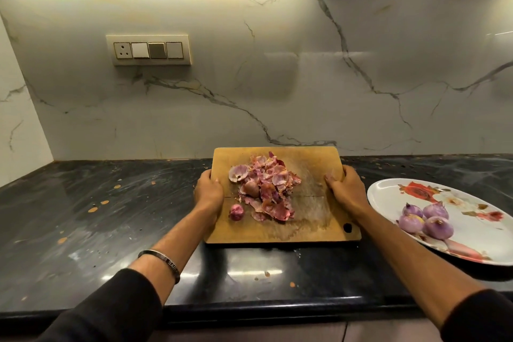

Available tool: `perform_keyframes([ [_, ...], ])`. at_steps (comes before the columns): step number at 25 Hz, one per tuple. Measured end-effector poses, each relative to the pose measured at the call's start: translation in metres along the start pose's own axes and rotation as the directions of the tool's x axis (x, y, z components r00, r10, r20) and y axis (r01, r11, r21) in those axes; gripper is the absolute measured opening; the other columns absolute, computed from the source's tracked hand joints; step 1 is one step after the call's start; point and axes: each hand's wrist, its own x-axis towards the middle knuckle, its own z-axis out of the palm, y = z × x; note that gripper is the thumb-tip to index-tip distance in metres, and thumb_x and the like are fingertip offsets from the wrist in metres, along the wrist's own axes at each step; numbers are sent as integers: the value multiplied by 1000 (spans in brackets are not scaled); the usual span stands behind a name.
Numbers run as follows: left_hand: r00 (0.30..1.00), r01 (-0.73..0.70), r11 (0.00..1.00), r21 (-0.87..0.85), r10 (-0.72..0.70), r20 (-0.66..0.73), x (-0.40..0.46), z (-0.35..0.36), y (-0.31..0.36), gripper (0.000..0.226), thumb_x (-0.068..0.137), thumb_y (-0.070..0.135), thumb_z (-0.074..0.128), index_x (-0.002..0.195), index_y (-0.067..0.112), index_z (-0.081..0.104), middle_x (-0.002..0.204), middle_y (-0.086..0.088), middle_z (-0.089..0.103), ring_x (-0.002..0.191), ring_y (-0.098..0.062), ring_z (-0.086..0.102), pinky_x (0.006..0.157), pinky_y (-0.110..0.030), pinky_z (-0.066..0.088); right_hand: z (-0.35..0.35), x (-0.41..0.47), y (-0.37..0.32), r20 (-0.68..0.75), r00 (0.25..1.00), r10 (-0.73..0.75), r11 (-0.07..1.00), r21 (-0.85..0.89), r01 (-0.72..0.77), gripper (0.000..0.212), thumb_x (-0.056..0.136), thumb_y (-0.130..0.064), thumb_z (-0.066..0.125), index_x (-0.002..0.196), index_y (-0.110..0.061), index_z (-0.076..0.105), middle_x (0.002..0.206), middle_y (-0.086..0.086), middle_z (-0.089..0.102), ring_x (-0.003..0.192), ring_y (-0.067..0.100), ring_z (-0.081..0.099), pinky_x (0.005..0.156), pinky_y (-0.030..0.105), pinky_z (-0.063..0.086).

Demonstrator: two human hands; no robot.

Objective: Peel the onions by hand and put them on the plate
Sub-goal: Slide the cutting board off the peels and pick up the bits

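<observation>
My left hand (208,191) and right hand (343,184) grip side edges of tan wooden chopping board (311,225) on counter (111,216). Four peeled purple onions (424,220) on white floral plate (394,191), 3 o'clock. Risk: tilting board spills pink peel heap (268,189).

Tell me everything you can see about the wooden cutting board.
The cutting board is a worn, stained, light-brown wooden rectangle with a hanging hole near its right front corner. It lies on the dark countertop, carrying a pile of onion skins. The left hand and right hand grip its side edges.
</observation>
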Motion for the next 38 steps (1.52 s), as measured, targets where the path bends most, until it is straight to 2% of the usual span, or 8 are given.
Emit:
perform_keyframes([
  [4,994,-109,991,-70,108,-29,6,6,2,30,104,13,40,132,14,51,124,-9,60,109,-26,58,97,-47,51,2,4,2,-86,995,-58,994,86,65,58,97,-32,64,146,-12,41,139,12,56,123,33,55,103,47,46],
  [11,979,-203,959,-199,196,-51,6,8,0,33,104,16,41,136,20,41,121,-8,59,103,-25,61,90,-46,54,1,4,5,-181,974,-136,969,180,169,55,95,-31,66,142,-15,43,134,7,57,112,17,54,93,33,44],
  [20,976,-219,947,-233,216,-40,1,8,1,35,105,19,42,139,16,37,129,-8,53,114,-26,56,99,-45,50,1,-1,5,-169,976,-140,958,226,177,54,96,-30,66,142,-21,39,128,-5,54,112,15,54,95,33,45],
  [25,977,-214,937,-277,199,-82,1,11,2,32,105,20,45,135,11,44,125,-9,56,107,-19,55,90,-32,48,1,1,4,-118,987,-108,967,217,132,54,98,-37,60,143,-28,33,131,-5,53,110,15,53,100,43,47],
  [29,963,-262,927,-268,233,-136,2,9,15,26,105,27,44,126,13,50,110,-3,60,101,-24,60,91,-46,53,-1,2,-6,-174,979,-103,948,282,149,48,98,-34,60,139,-19,39,119,-6,53,111,19,55,93,38,47],
  [32,953,-299,914,-275,269,-142,-1,6,20,23,105,27,43,125,17,48,114,-7,61,102,-29,60,92,-54,51,-3,-2,-8,-171,977,-125,922,344,178,44,99,-36,59,135,-21,39,118,-7,52,107,14,56,88,32,44],
  [35,930,-367,885,-286,348,-117,-5,2,20,16,106,27,40,122,26,43,113,-4,59,102,-32,60,90,-55,52,-4,-8,-7,-157,975,-159,888,409,210,37,100,-36,57,129,-30,35,116,-14,53,101,-1,55,84,26,45],
  [38,922,-384,874,-298,380,-76,-8,1,19,17,106,29,37,124,28,39,114,1,57,104,-29,59,91,-54,52,-2,-13,-6,-144,978,-152,897,395,197,38,101,-37,54,131,-33,30,123,-10,51,105,9,57,89,33,45],
])
